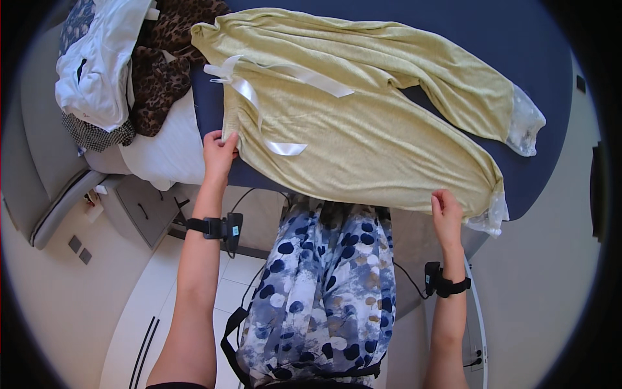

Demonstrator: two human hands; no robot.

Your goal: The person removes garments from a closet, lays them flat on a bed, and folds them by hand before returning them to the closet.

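Observation:
A pair of pale yellow-green pyjama trousers (pixel 337 139) lies spread on its side, waistband to the left and lace-trimmed cuffs to the right. A white satin ribbon (pixel 249 97) trails from the waist across the fabric. My left hand (pixel 219 155) pinches the near corner of the waistband. Toward the right, my right hand (pixel 447 214) has its fingers closed on the near edge of the lower leg, a little short of the near lace cuff (pixel 490 214). Wrist straps with small black devices sit on both my forearms.
The trousers rest on a dark blue covered surface (pixel 541 78). A heap with a white garment (pixel 100 71) and a leopard-print garment (pixel 159 87) is at the far left. Below it stands a grey drawer cabinet (pixel 139 207). Thin black cables run from both wrist devices.

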